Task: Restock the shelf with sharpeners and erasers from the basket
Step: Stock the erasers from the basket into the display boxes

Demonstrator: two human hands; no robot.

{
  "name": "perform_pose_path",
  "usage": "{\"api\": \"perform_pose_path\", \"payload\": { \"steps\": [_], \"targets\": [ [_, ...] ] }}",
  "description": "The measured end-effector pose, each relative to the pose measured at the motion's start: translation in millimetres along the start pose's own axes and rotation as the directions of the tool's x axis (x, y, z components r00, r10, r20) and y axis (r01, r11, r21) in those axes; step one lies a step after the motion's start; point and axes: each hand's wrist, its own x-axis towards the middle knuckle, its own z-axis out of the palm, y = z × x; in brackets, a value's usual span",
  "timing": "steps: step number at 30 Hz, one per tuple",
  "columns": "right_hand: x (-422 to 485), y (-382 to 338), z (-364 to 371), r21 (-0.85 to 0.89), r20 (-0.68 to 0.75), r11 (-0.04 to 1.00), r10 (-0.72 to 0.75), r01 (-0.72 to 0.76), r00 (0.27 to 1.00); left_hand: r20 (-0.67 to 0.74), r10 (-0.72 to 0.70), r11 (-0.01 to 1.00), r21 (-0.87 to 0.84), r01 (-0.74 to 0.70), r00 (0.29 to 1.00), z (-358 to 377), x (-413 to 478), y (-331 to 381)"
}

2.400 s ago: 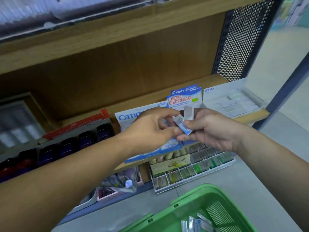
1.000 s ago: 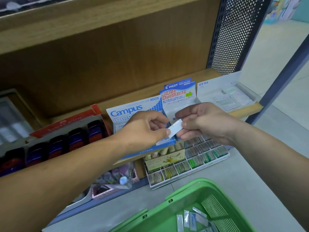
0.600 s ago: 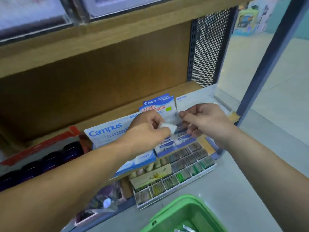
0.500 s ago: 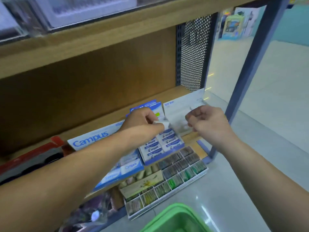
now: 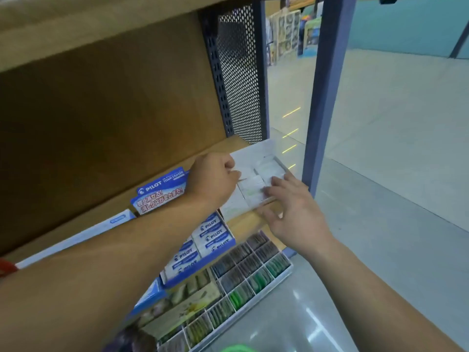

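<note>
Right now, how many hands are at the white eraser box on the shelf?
2. The left hand pinches a white eraser over the left half of the white box; the right hand lays straight fingers on the packs at its front right.

Stationery shop: shelved eraser boxes [image 5: 212, 236]

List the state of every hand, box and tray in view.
left hand: fingers curled, pinching a white eraser at the white box.
right hand: fingers straight and spread, touching the white box's front row.
white box: flap up, open, partly filled with erasers.
Pilot box: open, header card upright, stocked.
compartment tray: cells filled.
green basket: only a sliver of rim shows.
</note>
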Motion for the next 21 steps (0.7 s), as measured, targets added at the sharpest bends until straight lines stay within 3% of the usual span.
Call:
{"api": "perform_pose_path", "payload": {
  "steps": [4, 11, 17, 21],
  "targets": [
    [6.4, 4.3, 0.5, 0.085, 0.015, 0.995, 0.050, -0.051, 0.999, 0.040, 0.079, 0.995, 0.058, -0.081, 0.996, 10.9, 3.5, -1.8],
    [14.8, 2.9, -9.7, 0.155, 0.071, 0.982, 0.098, -0.109, 0.993, 0.200, 0.156, 0.875, 0.427, -0.229, 0.967, 8.0, 13.1, 6.8],
    [-1.7, -6.2, 2.5, -0.046, -0.195, 0.996, 0.069, -0.079, 0.978, 0.351, 0.127, 0.798, 0.519, -0.306, 0.928, -0.4, -1.0, 3.1],
    [7.5, -6.1, 0.4, 0.006, -0.130, 0.994, 0.113, -0.114, 0.985, 0.379, 0.096, 0.795, 0.527, -0.300, 0.921, -4.1, -5.8, 1.1]
  ]
}}
